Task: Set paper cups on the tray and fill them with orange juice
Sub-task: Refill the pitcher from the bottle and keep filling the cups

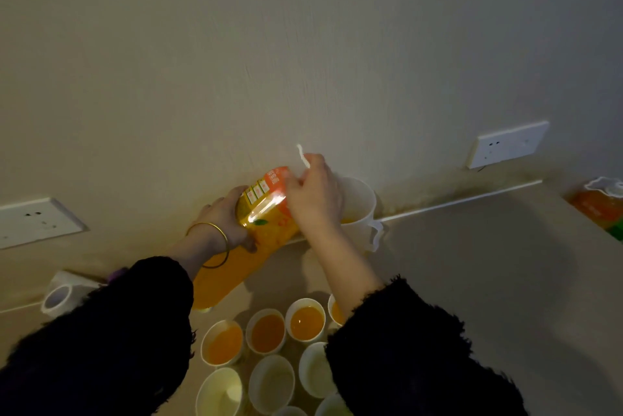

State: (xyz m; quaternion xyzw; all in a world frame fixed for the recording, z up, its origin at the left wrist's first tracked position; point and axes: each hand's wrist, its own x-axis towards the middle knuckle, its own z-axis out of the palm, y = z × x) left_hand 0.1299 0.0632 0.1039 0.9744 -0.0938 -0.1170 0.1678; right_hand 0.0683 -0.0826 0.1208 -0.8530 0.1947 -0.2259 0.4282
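**Left hand** [224,220]: fingers and thumb wrapped round the labelled upper body of a clear plastic orange juice bottle [229,270]. The bottle has a glossy orange-yellow label and opaque orange contents. It is tilted, base low to the left and neck high to the right. A thin gold bangle [220,232] sits on the wrist, above a fuzzy black sleeve [135,331].

**Right hand** [313,196]: fingers curled at the bottle's neck, hiding it. A thin white strip [302,156] is pinched at the fingertips and stands upward. Whether the mouth is capped cannot be told.

**White plastic jug** [359,200]: round and smooth-walled, with a looped handle to the right. It stands just behind the right hand, by the wall, with a little orange liquid at the bottom.

**Paper cups** [266,331]: white, round and thin-rimmed, clustered on the matte beige counter [472,264] nearest the viewer. The far row of four holds orange juice; the nearer cups show bare white insides. A tray beneath them cannot be made out.

**Roll of white tape** [59,297]: on the counter at the far left.

**White wall sockets** [509,144]: two flat rectangular plates.

**Second orange bottle** [598,203]: at the right edge, partly cut off.
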